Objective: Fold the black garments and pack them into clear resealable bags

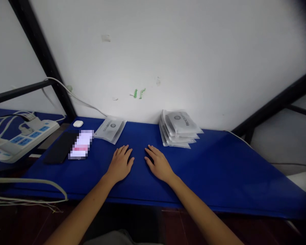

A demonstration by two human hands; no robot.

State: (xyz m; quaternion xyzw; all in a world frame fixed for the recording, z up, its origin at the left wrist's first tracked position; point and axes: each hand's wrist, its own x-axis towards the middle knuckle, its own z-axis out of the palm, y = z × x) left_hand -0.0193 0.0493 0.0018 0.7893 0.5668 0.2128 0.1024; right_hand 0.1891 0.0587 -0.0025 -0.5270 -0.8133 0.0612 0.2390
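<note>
My left hand (120,164) lies palm down on the blue table (219,173), fingers apart, holding nothing. Just beyond its fingertips is a frosted plastic pouch (109,128) with dark printing. To the right, my right hand (158,164) also rests flat on the table with its fingers spread and nothing in it. A stack of several similar frosted pouches (181,123) sits beyond my right hand, against the wall. Neither hand touches a pouch, and a strip of blue surface separates the two hands.
At the left lie a phone with a lit, pixelated screen (81,144), a dark flat object (61,148) and a small white case (78,124). A white power strip (25,139) with plugged cables stands farther left. Black metal bars (38,44) frame both sides.
</note>
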